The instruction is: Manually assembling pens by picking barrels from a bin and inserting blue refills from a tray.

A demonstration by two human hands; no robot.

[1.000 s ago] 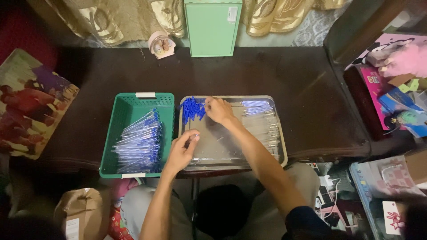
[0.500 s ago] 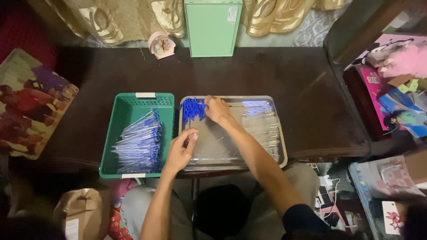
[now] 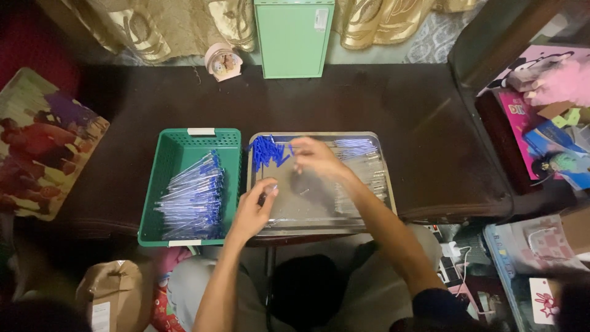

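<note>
A metal tray (image 3: 319, 222) lies on the dark table with a heap of blue pen caps (image 3: 265, 152) at its far left and clear pen barrels (image 3: 362, 169) along its right side. My left hand (image 3: 253, 209) rests at the tray's near left edge, pinching a thin pen part between thumb and fingers. My right hand (image 3: 314, 157) hovers over the tray's far middle, next to the caps, fingers curled; whether it holds anything is unclear. A green plastic basket (image 3: 173, 154) left of the tray holds several assembled blue pens (image 3: 195, 197).
A green box (image 3: 294, 37) and a small pink clock (image 3: 222, 61) stand at the table's far edge by a gold curtain. A printed picture board (image 3: 43, 141) lies at left. Toys and boxes (image 3: 547, 117) crowd the right; a brown bag (image 3: 114, 295) sits below left.
My right hand has drawn back slightly from the cap heap toward the tray's middle. My left hand has stayed at the tray's near left edge.
</note>
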